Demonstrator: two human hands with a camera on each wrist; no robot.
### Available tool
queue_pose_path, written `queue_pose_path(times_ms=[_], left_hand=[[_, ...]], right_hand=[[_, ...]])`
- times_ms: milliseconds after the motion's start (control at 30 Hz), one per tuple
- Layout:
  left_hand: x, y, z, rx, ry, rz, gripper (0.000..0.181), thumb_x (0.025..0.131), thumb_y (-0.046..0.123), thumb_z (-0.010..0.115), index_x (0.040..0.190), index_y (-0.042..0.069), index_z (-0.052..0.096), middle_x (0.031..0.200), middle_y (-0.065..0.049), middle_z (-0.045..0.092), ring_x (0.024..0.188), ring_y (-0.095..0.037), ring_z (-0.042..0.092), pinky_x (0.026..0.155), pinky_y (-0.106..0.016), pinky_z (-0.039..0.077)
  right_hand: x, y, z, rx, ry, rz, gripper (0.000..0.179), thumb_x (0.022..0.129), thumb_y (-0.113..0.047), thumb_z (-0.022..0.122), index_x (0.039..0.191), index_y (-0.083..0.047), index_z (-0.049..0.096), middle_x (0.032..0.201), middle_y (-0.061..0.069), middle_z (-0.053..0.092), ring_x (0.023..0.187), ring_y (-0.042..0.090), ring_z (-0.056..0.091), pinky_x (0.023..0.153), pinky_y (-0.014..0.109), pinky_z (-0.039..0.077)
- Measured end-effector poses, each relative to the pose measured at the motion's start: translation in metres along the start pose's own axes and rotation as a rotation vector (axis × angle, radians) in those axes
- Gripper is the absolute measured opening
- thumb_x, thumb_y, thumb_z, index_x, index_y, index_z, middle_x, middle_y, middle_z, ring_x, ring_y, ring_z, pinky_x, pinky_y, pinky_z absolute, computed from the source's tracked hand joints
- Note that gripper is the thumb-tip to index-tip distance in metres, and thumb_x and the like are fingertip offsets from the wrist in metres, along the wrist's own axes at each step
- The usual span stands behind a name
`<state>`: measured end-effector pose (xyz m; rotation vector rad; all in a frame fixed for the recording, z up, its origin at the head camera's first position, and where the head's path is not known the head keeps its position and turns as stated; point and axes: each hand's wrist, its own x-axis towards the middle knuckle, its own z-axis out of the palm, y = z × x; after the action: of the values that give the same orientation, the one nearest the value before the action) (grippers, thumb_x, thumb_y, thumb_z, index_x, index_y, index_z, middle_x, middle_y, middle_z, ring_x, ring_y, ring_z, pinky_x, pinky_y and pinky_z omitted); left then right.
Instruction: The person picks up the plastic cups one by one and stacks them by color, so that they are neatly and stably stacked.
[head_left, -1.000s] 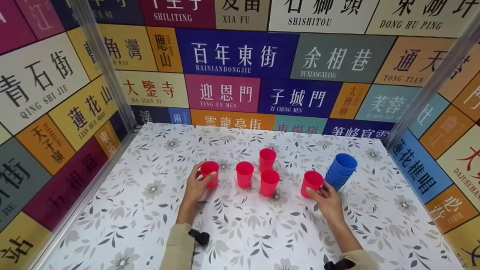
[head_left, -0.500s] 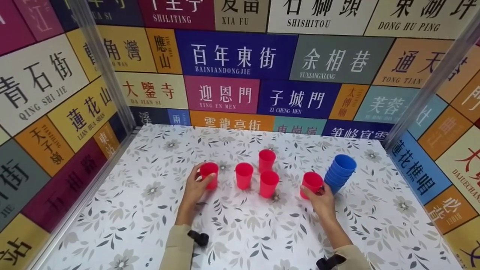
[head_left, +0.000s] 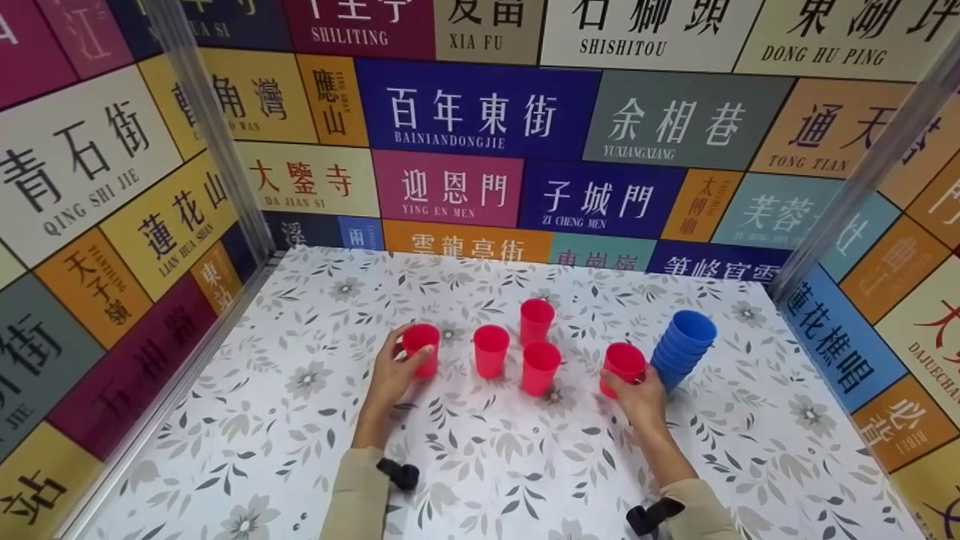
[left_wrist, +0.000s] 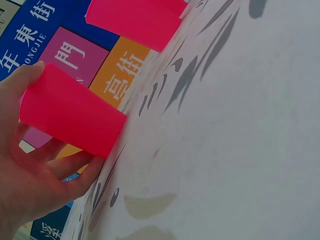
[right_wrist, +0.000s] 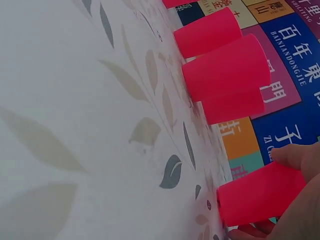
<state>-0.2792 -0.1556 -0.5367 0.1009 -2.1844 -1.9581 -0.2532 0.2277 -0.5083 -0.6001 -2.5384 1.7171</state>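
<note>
The left hand (head_left: 391, 375) grasps the left cup (left_wrist: 72, 110), a red one, with its thumb at the rim on the near side and its other fingers bent round the far side and low by the base; the cup stands upright, mouth up, its base at the table (head_left: 465, 450). The right hand (head_left: 643, 397) grasps the right cup (head_left: 621, 361), also red and mouth up, its thumb across the near side and its other fingers partly hidden behind; the base is down at the table here too.

Three more red cups stand upright between the hands: the middle cup (head_left: 491, 352), nearest the left cup and apart from it; the back cup (head_left: 536, 319); and the front cup (head_left: 540, 369), which overlaps the back cup in the head view, though whether the two touch I cannot tell. The blue stack (head_left: 684, 349), several nested cups with mouths up, stands just beyond the right hand, on its outer side; whether hand and stack touch I cannot tell.

The table has a white cover with grey leaves and flowers; the walls (head_left: 476, 105) round it bear coloured panels with Chinese characters and Latin letters; the sleeves (head_left: 356, 491) are beige, each with a black device (head_left: 399, 475) at the wrist.
</note>
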Motion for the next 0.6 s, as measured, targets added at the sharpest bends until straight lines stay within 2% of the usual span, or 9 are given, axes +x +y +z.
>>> queue_pose_path(times_ms=[333,467,600], left_hand=[[0.0,0.0,-0.003,-0.002,-0.019,-0.019,0.06,0.09,0.021,0.075,0.144,0.012,0.05,0.134,-0.019,0.058,0.118,-0.031,0.06,0.088,-0.035,0.057],[0.001,0.0,-0.002,-0.01,-0.024,-0.042,0.061,0.091,0.02,0.074,0.145,0.012,0.048,0.135,-0.021,0.057,0.118,-0.033,0.061,0.09,-0.042,0.058],[0.0,0.001,-0.002,-0.016,-0.026,-0.042,0.061,0.091,0.019,0.074,0.145,0.012,0.049,0.135,-0.023,0.057,0.119,-0.036,0.061,0.09,-0.039,0.058]], right_hand=[[-0.011,-0.018,0.002,0.046,-0.014,-0.039,0.076,0.092,-0.031,0.071,0.149,0.001,0.033,0.147,0.025,0.046,0.132,0.037,0.046,0.119,0.049,0.035],[-0.017,-0.03,0.001,0.06,-0.021,-0.032,0.08,0.091,-0.034,0.072,0.152,-0.002,0.032,0.152,0.023,0.042,0.138,0.037,0.042,0.119,0.049,0.036],[-0.023,-0.04,-0.001,0.066,-0.021,-0.073,0.08,0.09,-0.036,0.074,0.152,-0.002,0.035,0.154,0.022,0.041,0.143,0.036,0.039,0.119,0.051,0.035]])
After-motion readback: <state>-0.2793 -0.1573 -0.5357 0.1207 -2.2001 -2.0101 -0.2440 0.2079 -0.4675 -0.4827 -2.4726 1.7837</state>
